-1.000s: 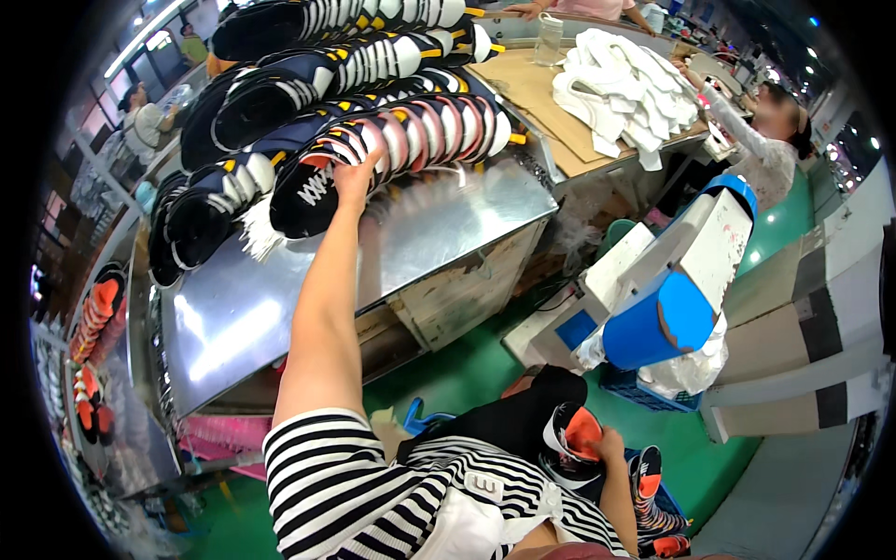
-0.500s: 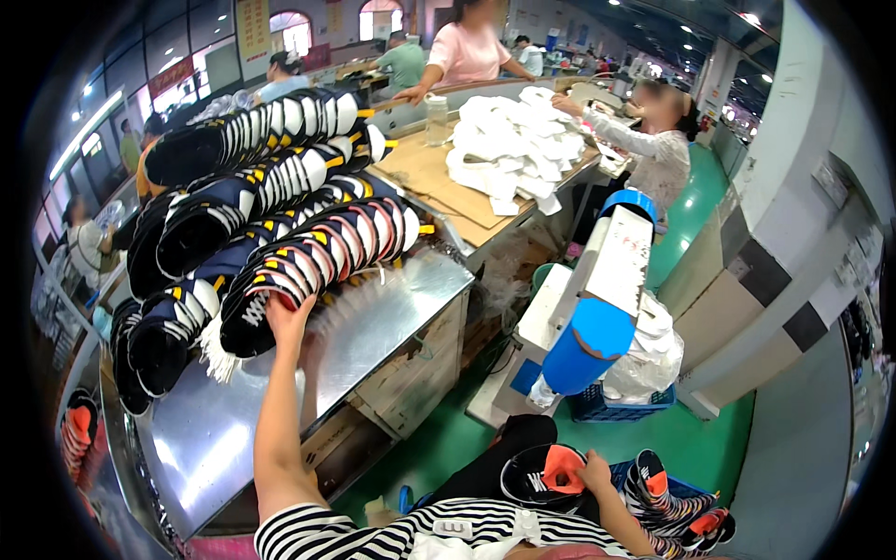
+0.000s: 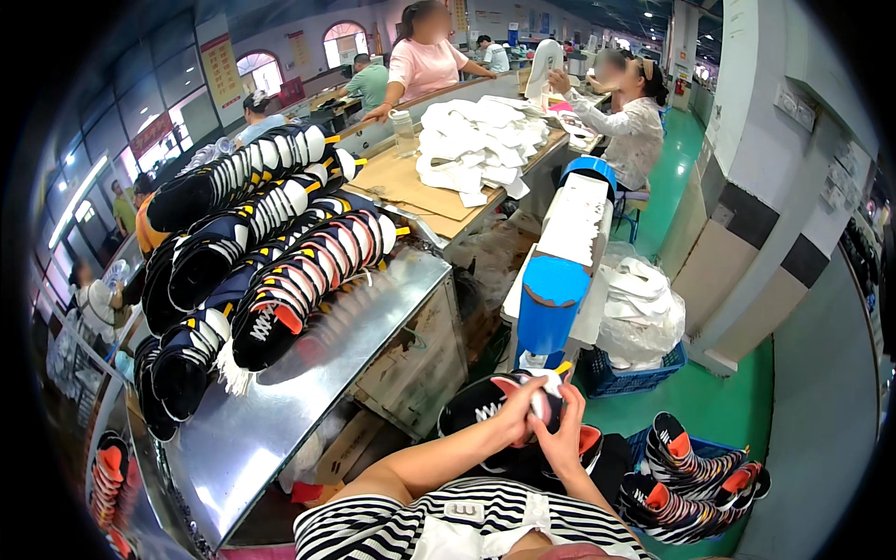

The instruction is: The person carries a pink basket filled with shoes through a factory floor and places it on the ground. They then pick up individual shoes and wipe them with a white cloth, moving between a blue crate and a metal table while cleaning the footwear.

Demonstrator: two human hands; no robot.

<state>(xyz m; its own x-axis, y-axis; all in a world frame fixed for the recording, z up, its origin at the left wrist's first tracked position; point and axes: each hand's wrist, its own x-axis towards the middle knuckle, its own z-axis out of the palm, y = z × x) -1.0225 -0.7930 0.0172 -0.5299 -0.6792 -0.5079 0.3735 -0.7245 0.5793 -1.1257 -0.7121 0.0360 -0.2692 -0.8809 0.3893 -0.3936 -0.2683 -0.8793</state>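
Note:
A black shoe upper [image 3: 471, 407] with white laces, a pink lining and a yellow pull tab is held above my lap, at the foot of a blue and white machine [image 3: 557, 285]. Closed round its collar from the left is my left hand [image 3: 519, 411]. My right hand [image 3: 562, 431] grips the heel end, its fingers bent over the edge. Just under my right hand, a second upper with orange lining [image 3: 590, 441] lies on my lap, partly covered. On the metal table [image 3: 373, 322] to the left, long nested rows of similar uppers [image 3: 317, 271] are stacked.
A blue crate [image 3: 639, 373] with a bag of white pieces stands right of the machine. Nearer, nested orange-lined uppers [image 3: 691, 467] rest on another crate. White cut pieces [image 3: 481, 140] heap on the far table beside a clear bottle [image 3: 403, 133]. Co-workers are beyond; a pillar rises right.
My left hand has left the front row on the table and come to my lap with an upper. My right hand has let go of the orange-lined upper and joined it.

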